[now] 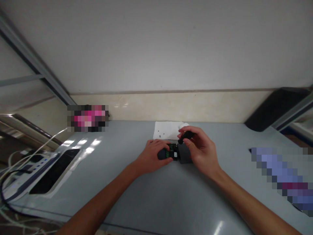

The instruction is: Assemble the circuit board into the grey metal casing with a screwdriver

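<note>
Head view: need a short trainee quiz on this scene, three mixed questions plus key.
1. True or false: the left hand is on the circuit-board assembly.
2. The white sheet with tiny dark pieces on it lies: a) between the person and the assembly; b) beyond the assembly; c) left of the left hand.
3. Fill in: the black tool is held in the ____.

Key: 1 true; 2 b; 3 right hand.

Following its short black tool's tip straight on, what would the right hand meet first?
Likely the dark grey boxy device with exposed green circuitry, just past the tool; depth leaves contact unclear.
</note>
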Tool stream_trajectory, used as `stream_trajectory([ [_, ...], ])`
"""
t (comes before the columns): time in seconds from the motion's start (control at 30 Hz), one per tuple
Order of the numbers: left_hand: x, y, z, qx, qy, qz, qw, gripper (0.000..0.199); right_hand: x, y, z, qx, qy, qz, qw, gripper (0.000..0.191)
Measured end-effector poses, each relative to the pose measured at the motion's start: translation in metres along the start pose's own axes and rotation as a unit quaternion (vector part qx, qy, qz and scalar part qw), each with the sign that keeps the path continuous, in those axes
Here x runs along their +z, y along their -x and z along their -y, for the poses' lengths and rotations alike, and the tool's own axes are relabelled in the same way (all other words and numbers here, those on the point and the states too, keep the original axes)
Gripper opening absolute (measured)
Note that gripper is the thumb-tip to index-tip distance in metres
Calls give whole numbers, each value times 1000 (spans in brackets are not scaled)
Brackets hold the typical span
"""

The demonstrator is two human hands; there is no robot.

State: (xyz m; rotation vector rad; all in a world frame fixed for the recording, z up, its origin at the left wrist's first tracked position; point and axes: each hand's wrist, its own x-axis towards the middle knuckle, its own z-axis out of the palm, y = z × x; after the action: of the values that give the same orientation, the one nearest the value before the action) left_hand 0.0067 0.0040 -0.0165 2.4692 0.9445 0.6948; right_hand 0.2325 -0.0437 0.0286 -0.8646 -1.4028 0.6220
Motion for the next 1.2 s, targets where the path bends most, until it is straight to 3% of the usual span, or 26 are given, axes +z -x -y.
stream_trajectory([
  [0.37,-1,0,-1,-6,1,5,1000,29,-1,-2,-2,13,-10,34,999,29],
  [0.6,1,0,2,4,-1,6,1000,32,0,-6,11,-61,56,32,996,10],
  [0.77,0,0,1,8,-11,14,1000,29,7,-17,5,-14,12,61,998,22],
  [0.93,2,0,2,15,-24,7,1000,31,9,-32,3,3,-1,97,995,7],
  [1.03,2,0,1,11,-27,9,1000,31,10,-30,4,-20,21,63,998,3],
  [1.2,-1,0,-1,7,-25,18,1000,30,8,-15,-5,8,-22,14,1000,22],
])
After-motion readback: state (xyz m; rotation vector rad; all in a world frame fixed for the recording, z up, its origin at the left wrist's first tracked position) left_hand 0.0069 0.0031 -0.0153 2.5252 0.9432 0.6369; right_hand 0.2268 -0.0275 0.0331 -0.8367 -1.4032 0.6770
